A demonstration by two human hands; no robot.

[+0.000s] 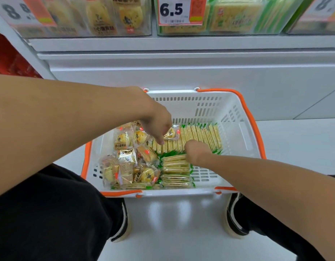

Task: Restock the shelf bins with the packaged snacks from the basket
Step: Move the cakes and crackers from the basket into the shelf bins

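A white basket (236,110) with orange handles stands on the floor between my feet. Its left half holds several round yellow pastries (125,159) in clear wrappers. Its right half holds flat cracker packs with green ends (200,136), some standing in a row, some stacked. My left hand (155,121) reaches down into the basket and pinches one wrapped pastry (172,132) near the middle. My right hand (196,151) grips the stacked cracker packs (175,162) from their right end.
Above the basket, clear shelf bins show the same goods: pastries in a left bin (99,17), cracker packs in a middle bin (234,16) with a "6.5" price tag (172,10). A white shelf base (181,68) stands behind the basket. My shoes flank it.
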